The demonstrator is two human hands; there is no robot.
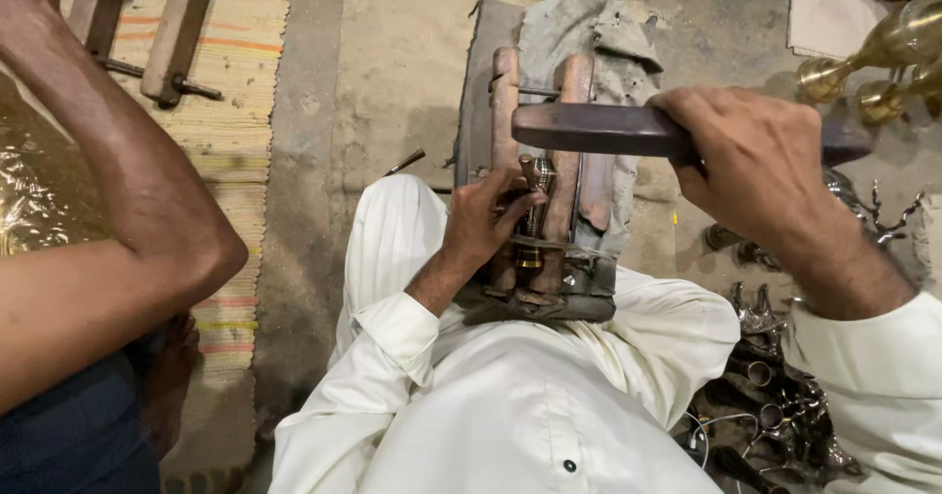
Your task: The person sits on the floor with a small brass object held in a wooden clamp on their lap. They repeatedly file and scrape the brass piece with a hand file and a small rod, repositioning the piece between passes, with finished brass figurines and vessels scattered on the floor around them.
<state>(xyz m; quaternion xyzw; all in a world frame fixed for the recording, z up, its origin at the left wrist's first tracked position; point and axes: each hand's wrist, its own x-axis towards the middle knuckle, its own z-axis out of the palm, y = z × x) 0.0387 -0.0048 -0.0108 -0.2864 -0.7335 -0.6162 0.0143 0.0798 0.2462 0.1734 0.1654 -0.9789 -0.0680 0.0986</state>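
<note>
My left hand grips a small dark metal part set between the two bars of a wooden clamp that lies on the floor between my knees. My right hand is raised above the clamp and is closed on a dark wooden mallet-like bar, held level over the part. Both my arms are in white sleeves. A brass ring shows low on the part.
Another person's bare arm reaches in at the left over a striped mat. A grey cloth lies under the clamp. Brass goblets stand at the upper right, and several dark metal pieces are heaped at the lower right.
</note>
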